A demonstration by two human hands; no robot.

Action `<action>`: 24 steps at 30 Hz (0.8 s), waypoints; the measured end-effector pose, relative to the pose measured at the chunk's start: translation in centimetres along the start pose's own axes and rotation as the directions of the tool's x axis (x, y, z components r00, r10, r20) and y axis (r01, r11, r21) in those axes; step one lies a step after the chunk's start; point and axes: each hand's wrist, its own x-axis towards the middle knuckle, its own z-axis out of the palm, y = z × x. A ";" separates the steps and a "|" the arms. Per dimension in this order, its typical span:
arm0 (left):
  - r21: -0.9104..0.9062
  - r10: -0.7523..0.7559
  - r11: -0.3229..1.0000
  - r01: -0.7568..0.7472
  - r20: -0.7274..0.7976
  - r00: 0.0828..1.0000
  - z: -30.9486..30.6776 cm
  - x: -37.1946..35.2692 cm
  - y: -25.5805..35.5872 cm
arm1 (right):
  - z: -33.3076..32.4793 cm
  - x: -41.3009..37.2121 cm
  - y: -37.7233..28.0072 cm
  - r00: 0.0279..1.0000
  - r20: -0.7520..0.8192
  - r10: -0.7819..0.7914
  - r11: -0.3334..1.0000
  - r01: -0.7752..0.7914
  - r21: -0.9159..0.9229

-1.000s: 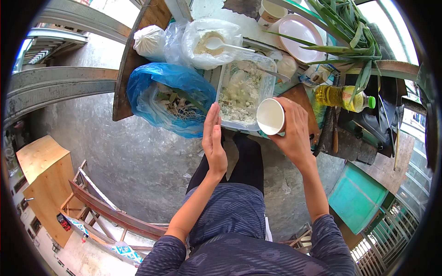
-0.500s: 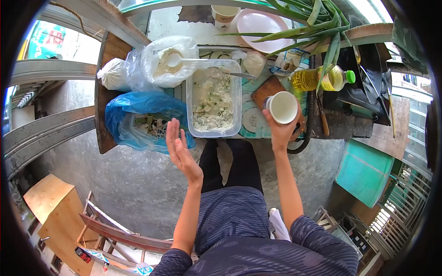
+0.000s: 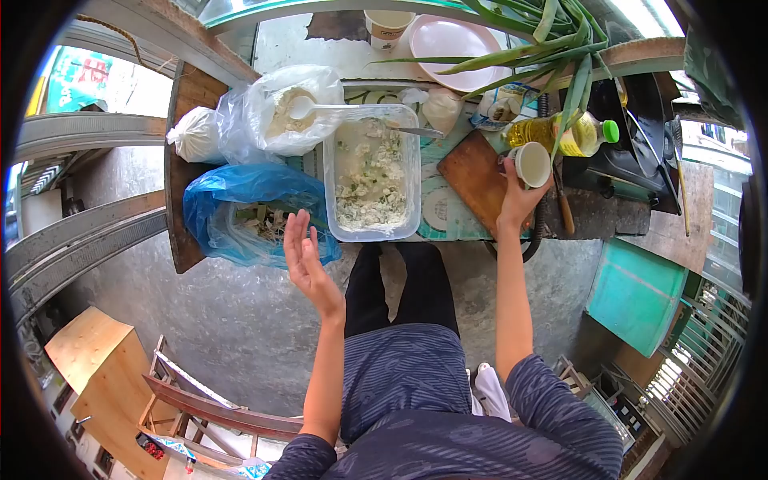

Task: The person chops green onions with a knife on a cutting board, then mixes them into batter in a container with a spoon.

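A pale paper cup is in my right hand, fingers wrapped round it, at the right edge of the brown cutting board. It is tilted a little, and its inside looks empty. My left hand is raised with fingers stretched out, holding nothing, in front of the blue plastic bag of scraps. Between my hands stands a clear plastic tub with watery liquid, white flour and green bits. A knife lies across its far right corner.
Behind the tub is an open bag of flour with a white spoon. A bottle of yellow oil lies past the cup, under green onions. A pink plate and another paper cup stand at the back.
My right hand has carried the cup to the right and away from me, uncovering more of the cutting board. My left hand has shifted slightly left and stays spread.
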 end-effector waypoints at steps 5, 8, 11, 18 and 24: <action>-0.007 -0.008 1.000 0.008 0.004 1.000 -0.1 0.2 -0.2 | -1.1 1.2 0.8 0.995 -0.034 -0.090 0.984 0.084 -0.155; 0.004 -0.013 1.000 0.013 -0.002 1.000 -0.2 0.3 -0.3 | -1.9 1.4 1.9 0.990 -0.033 -0.138 0.981 0.132 -0.144; 0.007 -0.016 1.000 0.016 0.004 1.000 -0.3 0.5 -0.3 | -2.3 1.5 1.7 0.992 -0.063 -0.113 0.989 0.106 -0.105; 0.018 -0.032 0.999 0.032 0.010 0.999 -0.4 0.6 -0.4 | -3.0 2.0 2.5 0.994 -0.111 0.001 0.996 -0.010 -0.088; 0.076 -0.097 0.993 0.093 0.048 0.994 -0.5 0.7 -0.8 | -4.4 1.1 2.5 0.997 -0.023 -0.077 0.996 0.076 -0.052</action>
